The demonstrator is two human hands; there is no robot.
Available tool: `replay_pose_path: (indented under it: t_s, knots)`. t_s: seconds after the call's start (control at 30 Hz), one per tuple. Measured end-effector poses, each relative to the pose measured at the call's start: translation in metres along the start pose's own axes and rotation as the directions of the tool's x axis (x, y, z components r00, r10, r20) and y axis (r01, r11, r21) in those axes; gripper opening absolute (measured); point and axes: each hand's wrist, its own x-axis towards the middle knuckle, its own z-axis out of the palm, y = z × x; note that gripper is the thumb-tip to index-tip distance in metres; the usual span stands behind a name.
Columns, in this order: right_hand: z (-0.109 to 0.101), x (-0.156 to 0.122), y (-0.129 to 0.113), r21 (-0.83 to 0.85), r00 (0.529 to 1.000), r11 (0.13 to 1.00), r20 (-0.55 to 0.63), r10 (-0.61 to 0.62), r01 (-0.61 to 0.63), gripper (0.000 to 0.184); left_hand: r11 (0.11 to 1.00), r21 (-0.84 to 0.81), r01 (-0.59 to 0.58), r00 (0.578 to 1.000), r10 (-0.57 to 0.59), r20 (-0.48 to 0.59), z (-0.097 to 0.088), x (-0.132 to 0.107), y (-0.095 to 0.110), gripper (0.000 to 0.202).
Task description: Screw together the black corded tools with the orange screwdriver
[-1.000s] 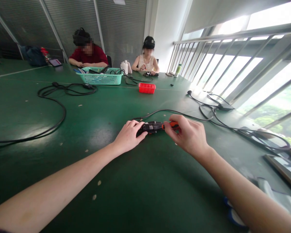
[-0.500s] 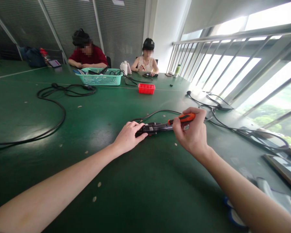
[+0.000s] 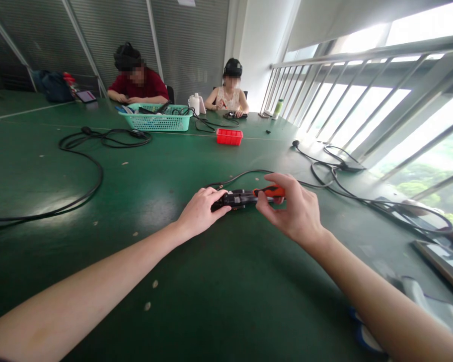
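A long black corded appliance (image 3: 242,198), resembling a hair straightener, lies on the green table in front of me. My left hand (image 3: 202,210) is closed around its left end, thumb on the near side and fingers over the far side. Above its right part, an orange-and-black screwdriver (image 3: 271,191) is held low by my right hand (image 3: 295,208). The thumb and fingers are on the handle, while the index finger arches over it. The screwdriver points left along the appliance, and its tip is too small to make out.
A red bin (image 3: 229,137) and a turquoise basket (image 3: 158,120) of tools and cables stand farther back. Black cables lie left (image 3: 98,166) and right (image 3: 334,173). Two people sit across the table. A glove (image 3: 430,306) and a framed panel (image 3: 441,261) lie at right.
My right hand and the screwdriver have moved left and slightly down along the appliance. The index finger has lifted off the handle. My left hand stays in place.
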Motion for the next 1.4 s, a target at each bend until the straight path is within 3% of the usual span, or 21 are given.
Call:
replay_pose_path:
  t_s: [0.13,0.3,0.4,0.57,0.93,1.17,1.4]
  knots:
    - [0.005,-0.003,0.002,-0.019,0.999,0.999,-0.002,0.041,-0.041,0.038,1.000,0.006,0.004,1.000,-0.004,0.016,-0.001,0.000,0.001,0.049]
    - [0.006,-0.008,0.005,0.088,0.990,0.991,-0.084,0.110,-0.103,0.026,1.000,0.004,0.007,0.999,-0.007,0.038,-0.003,0.000,0.003,0.052]
    - [0.005,-0.009,-0.001,0.190,0.995,0.981,-0.075,0.059,-0.044,0.028,1.000,-0.001,-0.001,0.999,0.001,0.035,-0.002,0.000,0.002,0.054]
    - [0.010,-0.009,-0.012,0.223,0.999,0.973,-0.010,-0.051,0.052,0.025,1.000,0.014,0.002,0.999,-0.003,0.032,-0.001,0.000,0.002,0.052]
    - [0.009,-0.006,-0.017,0.192,0.999,0.981,-0.009,-0.037,0.038,0.025,1.000,0.024,0.011,0.999,-0.012,0.050,-0.006,0.000,0.007,0.049]
    - [0.004,-0.003,-0.017,0.166,0.991,0.980,0.059,-0.117,0.106,0.025,0.999,0.031,-0.014,0.999,0.013,0.040,-0.003,-0.001,0.005,0.049]
    - [0.008,-0.007,-0.018,0.193,1.000,0.981,0.015,0.025,-0.028,0.041,1.000,0.025,-0.009,0.999,0.008,0.041,-0.005,-0.001,0.006,0.050]
